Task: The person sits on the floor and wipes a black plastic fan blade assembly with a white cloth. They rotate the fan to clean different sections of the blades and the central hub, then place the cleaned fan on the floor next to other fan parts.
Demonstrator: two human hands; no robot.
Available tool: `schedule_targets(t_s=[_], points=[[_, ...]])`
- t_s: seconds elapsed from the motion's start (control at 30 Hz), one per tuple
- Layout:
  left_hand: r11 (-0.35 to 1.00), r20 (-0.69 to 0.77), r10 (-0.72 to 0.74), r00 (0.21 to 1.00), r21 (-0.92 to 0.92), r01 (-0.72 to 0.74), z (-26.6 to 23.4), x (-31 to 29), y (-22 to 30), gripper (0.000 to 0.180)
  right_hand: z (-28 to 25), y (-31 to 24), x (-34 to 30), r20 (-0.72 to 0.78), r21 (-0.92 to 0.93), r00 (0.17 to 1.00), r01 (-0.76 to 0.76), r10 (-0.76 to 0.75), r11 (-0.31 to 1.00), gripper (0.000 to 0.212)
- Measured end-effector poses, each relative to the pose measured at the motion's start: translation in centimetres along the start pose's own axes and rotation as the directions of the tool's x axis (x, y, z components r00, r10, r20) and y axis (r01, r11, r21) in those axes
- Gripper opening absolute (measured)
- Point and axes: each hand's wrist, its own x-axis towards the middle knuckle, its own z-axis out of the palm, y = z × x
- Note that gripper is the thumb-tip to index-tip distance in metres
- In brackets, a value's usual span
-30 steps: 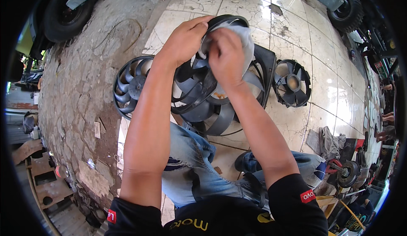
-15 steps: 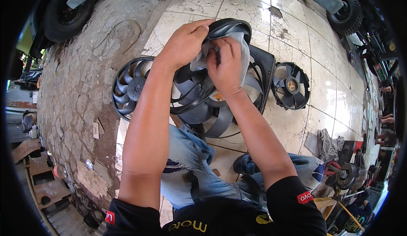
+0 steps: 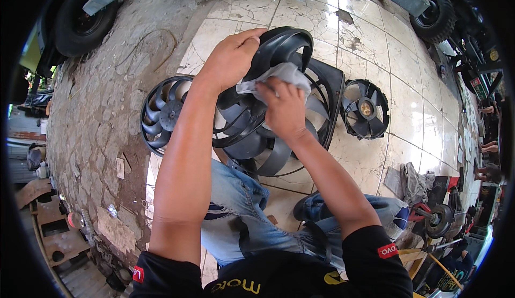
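Observation:
My left hand (image 3: 233, 54) grips the rim of a black plastic fan wheel (image 3: 271, 49), tilted up in front of me. Its fingertips are hidden behind the rim. A pale grey cloth (image 3: 289, 73) lies against the wheel's blades, pressed there by my bent right hand (image 3: 284, 107). Beneath both hands is a larger black fan in a square-cornered shroud (image 3: 337, 81), partly covered by the wheel and my arms. On the left, partly behind my left forearm, rests a ringed fan with curved blades (image 3: 166, 117). A smaller round fan (image 3: 366, 108) lies on the right.
Cracked white tiles (image 3: 370, 35) lie under the fans, with rough stone ground (image 3: 102, 126) to the left. Vehicle wheels (image 3: 86, 22) stand at the far corners. A crumpled grey rag (image 3: 416, 183) and a wheeled red-and-black tool (image 3: 439, 220) are at the right.
My right hand has moved slightly down with the cloth, its fingers now flatter over it. More of the fan wheel's blades show. My left hand keeps its hold on the rim.

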Motion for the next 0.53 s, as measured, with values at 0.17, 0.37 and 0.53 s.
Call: schedule_targets(t_s=[0.17,0.37,0.53], points=[[0.999,0.04,0.05,0.998,0.003,-0.05,0.5,0.0,0.2,0.038,-0.7,-1.2,0.8,0.404,0.299,0.914,-0.157,0.024,0.941,0.056],[0.993,0.122,0.007,0.993,0.117,-0.021,0.9,-0.7,1.5,0.038,-0.8,-1.1,3.4,0.606,0.3,0.796,-0.221,-0.006,0.928,0.064],[0.993,0.1,0.036,0.994,0.111,-0.047,0.2,-0.7,0.1,0.038,-2.7,1.4,2.7,0.563,0.325,0.821,-0.119,-0.091,0.938,0.062]])
